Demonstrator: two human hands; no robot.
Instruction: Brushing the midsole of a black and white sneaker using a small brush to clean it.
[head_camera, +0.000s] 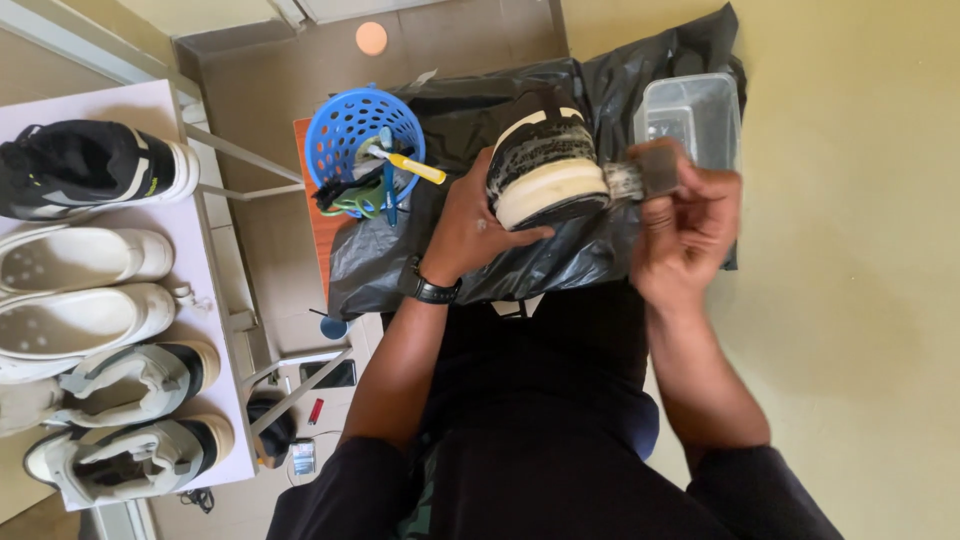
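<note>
Blue basket beside shoe, tub behind.

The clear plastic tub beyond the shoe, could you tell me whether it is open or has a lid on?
Open: the clear plastic tub shows its bare rim and inner walls, with no lid on it.

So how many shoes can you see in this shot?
6. Five sit in a column on the white shelf at left: a black one, two white ones, two grey-and-white ones. The left hand holds the sixth. More may be hidden.
</note>
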